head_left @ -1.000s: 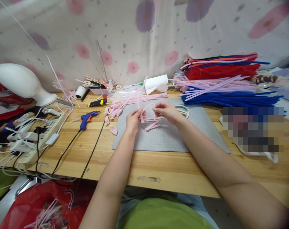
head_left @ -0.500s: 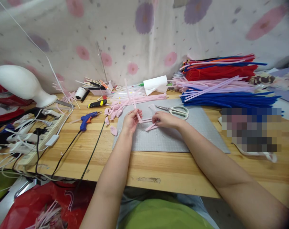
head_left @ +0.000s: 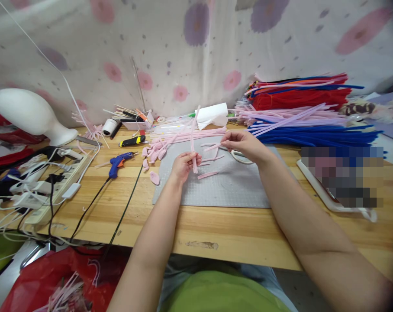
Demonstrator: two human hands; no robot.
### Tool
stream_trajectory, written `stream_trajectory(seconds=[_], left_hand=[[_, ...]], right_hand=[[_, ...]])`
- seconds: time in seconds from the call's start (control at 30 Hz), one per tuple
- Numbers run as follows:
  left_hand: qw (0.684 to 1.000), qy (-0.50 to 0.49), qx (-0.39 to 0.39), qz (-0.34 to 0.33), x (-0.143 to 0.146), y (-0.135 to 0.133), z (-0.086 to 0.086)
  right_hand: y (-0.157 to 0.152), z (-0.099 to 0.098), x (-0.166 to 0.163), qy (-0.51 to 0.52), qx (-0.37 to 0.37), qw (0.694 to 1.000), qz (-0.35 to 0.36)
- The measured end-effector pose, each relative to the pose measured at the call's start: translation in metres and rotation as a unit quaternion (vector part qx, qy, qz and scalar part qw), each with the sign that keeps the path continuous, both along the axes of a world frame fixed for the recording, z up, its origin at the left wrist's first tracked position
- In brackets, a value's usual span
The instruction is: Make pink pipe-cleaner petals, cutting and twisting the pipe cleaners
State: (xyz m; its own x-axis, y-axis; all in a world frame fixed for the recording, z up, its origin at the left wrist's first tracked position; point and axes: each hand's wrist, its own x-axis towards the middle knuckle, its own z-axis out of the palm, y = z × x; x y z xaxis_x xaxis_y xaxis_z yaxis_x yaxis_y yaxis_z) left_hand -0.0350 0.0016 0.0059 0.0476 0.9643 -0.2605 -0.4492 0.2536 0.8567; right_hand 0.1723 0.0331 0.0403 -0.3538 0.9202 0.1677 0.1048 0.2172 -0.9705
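My left hand (head_left: 185,166) is closed around long pink pipe cleaners (head_left: 193,134), which stand nearly upright above the fingers. My right hand (head_left: 243,145) hovers over the back of the grey cutting mat (head_left: 229,195), its fingertips pinched on a short pink pipe cleaner piece (head_left: 212,147). Below that wrist, the pale green handles of scissors (head_left: 243,159) show in part; the hand hides the rest. A short cut piece of pink pipe cleaner (head_left: 207,175) lies on the mat between my hands, with other short lengths near the left fingers.
Folded pink petals (head_left: 155,177) lie left of the mat, near a blue glue gun (head_left: 118,164) and a yellow-black cutter (head_left: 132,141). Bundles of blue pipe cleaners (head_left: 313,136) and other colours fill the back right. A power strip (head_left: 58,186) with tangled cables occupies the left.
My right hand has lifted from the short pieces and moved up and right, over the scissors. My left hand has shifted slightly right, and its pipe cleaners stand more upright.
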Motion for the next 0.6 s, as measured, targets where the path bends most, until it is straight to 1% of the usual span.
stream_trajectory(seconds=[0.1,0.23,0.33,0.43,0.5,0.6], left_hand=[[1.0,0.013,0.008,0.005,0.004,-0.001,-0.001],[1.0,0.018,0.014,-0.003,0.007,-0.001,-0.004],[0.999,0.029,0.039,0.01,0.009,-0.002,-0.006],[0.997,0.048,0.058,0.021,0.01,-0.003,-0.007],[0.996,0.062,0.057,0.015,0.011,-0.003,-0.008],[0.996,0.072,0.057,-0.006,0.012,-0.004,-0.007]], right_hand=[[0.0,-0.001,-0.001,0.026,-0.023,0.999,-0.017],[-0.001,0.0,-0.005,0.067,-0.053,0.996,-0.004],[-0.002,0.0,-0.006,0.116,-0.09,0.989,-0.006],[0.0,-0.003,-0.009,0.156,-0.125,0.98,-0.014],[0.001,-0.008,-0.012,0.169,-0.131,0.977,-0.022],[0.002,-0.013,-0.019,0.167,-0.117,0.978,-0.041]])
